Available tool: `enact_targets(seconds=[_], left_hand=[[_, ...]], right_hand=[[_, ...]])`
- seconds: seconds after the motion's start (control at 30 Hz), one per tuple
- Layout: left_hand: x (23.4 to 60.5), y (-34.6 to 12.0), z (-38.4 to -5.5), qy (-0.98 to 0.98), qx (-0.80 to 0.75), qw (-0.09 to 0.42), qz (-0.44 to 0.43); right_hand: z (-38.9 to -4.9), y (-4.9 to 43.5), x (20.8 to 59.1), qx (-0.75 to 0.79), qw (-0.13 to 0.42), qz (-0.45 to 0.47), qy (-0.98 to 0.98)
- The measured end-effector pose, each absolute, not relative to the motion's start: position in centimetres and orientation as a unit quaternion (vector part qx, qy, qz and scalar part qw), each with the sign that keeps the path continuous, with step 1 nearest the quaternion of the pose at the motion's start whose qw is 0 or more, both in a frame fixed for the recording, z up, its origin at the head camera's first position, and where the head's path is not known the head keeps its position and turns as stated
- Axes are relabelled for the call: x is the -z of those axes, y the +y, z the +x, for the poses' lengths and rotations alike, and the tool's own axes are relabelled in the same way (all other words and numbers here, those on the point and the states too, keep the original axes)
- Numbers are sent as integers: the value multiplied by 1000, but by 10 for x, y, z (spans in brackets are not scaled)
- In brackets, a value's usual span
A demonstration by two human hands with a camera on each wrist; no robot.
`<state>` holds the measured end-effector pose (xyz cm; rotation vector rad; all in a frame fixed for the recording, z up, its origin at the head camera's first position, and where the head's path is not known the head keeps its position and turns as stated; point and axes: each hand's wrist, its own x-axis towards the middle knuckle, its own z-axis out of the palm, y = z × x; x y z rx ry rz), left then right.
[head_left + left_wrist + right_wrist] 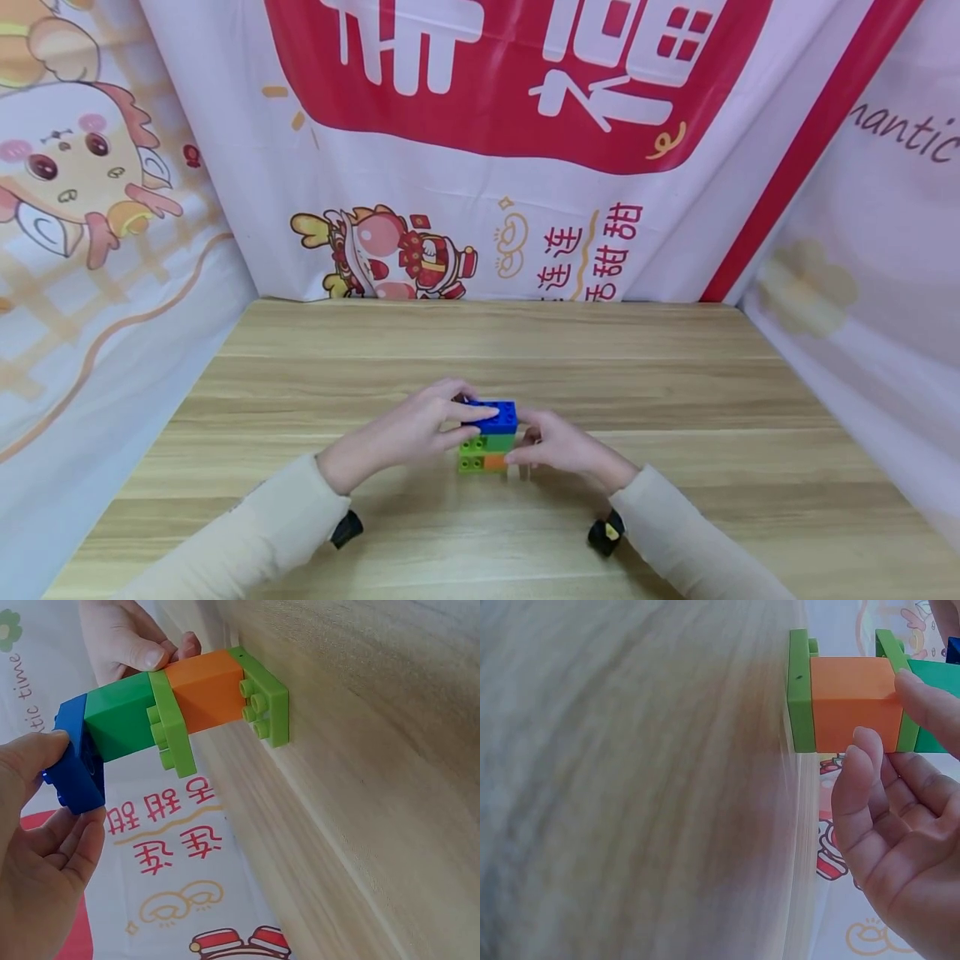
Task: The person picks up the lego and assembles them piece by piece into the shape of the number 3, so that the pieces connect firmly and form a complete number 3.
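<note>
A stack of toy building bricks stands upright on the table. From the bottom it has a light green plate (271, 701), an orange brick (855, 703), a second light green plate (172, 724), a green brick (120, 716) and a blue plate (504, 414) on top. My left hand (427, 421) pinches the blue plate between thumb and fingers, and it juts out over the green brick. My right hand (558, 450) holds the stack from the right side. Its thumb lies where the orange brick meets the upper light green plate, and the fingers are round the other side.
The wooden table (637, 367) extends around the stack on all sides. Printed cloth (480, 192) hangs behind the table's far edge, with more cloth at left and right. A dark wrist device (606, 533) sits at each sleeve cuff.
</note>
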<state>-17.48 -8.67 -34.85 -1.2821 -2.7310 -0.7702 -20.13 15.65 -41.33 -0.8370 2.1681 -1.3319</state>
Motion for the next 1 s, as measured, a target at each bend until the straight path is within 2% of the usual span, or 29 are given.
enact_targets(seconds=[0.37,0.57,1.0], left_hand=[[359,-90,-177,-866,309,12,-392],[368,-96,-179,-867,357,-4,-348],[387,-107,-184,-858,410,-32,-309]], right_hand=[[-202,157,414,480,231,-301,791],[-199,155,409,481,231,-288,795],[-201,157,414,479,229,-291,796]])
